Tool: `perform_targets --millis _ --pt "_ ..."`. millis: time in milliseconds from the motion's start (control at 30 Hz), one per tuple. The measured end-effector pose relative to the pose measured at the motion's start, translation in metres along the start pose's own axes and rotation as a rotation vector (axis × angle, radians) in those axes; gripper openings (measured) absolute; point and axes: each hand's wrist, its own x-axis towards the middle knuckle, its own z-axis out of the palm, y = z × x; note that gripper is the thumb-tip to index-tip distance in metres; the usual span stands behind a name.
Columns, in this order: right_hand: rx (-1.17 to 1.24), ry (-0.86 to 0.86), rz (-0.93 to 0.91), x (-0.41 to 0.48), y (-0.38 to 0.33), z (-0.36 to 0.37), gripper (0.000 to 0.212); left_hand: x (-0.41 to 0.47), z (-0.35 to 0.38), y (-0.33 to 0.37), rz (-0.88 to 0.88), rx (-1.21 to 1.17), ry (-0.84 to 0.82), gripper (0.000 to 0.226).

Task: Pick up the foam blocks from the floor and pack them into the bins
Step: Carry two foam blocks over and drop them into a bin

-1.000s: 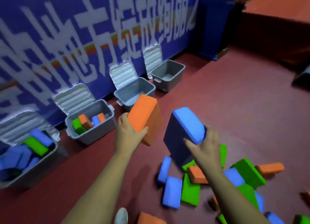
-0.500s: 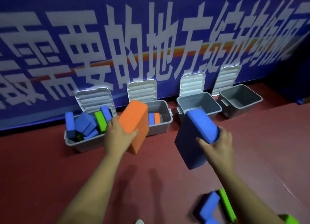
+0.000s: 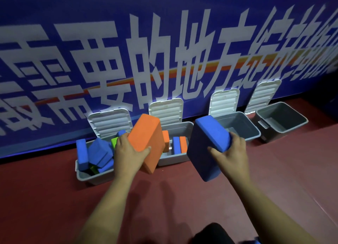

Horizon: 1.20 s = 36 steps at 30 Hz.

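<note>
Orange block (image 3: pixel 146 139): tilted, off the floor (image 3: pixel 54 207), clamped in left hand (image 3: pixel 129 152), thumb on its near face.
Blue block (image 3: pixel 206 152): tilted, off the floor, clamped in right hand (image 3: pixel 231 152), fingers over its far edge.
Bin 1 (image 3: pixel 95 178): just left of left hand; holds loose blocks (image 3: pixel 98 152).
Bin 2 (image 3: pixel 173 160): beyond and between both hands; holds upright blocks (image 3: pixel 180 145).
Bin 3 (image 3: pixel 254 135): just beyond right hand.
Bin 4 (image 3: pixel 292 115): farther right of right hand.
Lids (image 3: pixel 109 123): raised against banner (image 3: pixel 164 42).

I see the orange block (image 3: pixel 146 139) and the blue block (image 3: pixel 206 152) as soft foam, matt and a bit grainy. The bins (image 3: pixel 279 135) look like smooth grey plastic. Their lids (image 3: pixel 224 103) are ribbed plastic. The red floor (image 3: pixel 182 198) looks smooth and dull. The banner (image 3: pixel 164 15) shines a little.
</note>
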Motion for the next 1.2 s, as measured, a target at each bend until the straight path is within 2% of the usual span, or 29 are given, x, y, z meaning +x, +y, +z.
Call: perform_targets --millis 267,467,633,867,1067,1133,1200 --pt "-0.001 -0.153 -0.029 0.152 -0.001 0.118 0.082 0.117 0.083 -0.003 -0.081 0.022 -0.014 0.082" --pt "-0.001 -0.312 -0.020 0.299 0.013 0.201 0.082 0.237 0.180 0.012 -0.198 0.038 -0.077 0.077" --pt "-0.051 -0.415 0.002 0.401 0.038 0.246 0.078 0.342 0.269 0.024 -0.205 0.121 -0.164 0.077" --pt "-0.088 -0.424 0.270 0.458 0.117 0.299 0.079 0.442 0.407 0.024 -0.172 0.090 -0.345 0.078" --pt "-0.077 -0.438 0.525 0.494 0.218 0.402 0.083 0.478 0.534 -0.049 -0.160 0.096 -0.517 0.079" --pt "-0.049 -0.435 0.627 0.506 0.255 0.448 0.070 0.482 0.568 -0.080 -0.169 0.123 -0.555 0.079" --pt "-0.071 -0.461 0.656 0.519 0.290 0.494 0.065 0.486 0.597 -0.111 -0.183 0.151 -0.581 0.077"
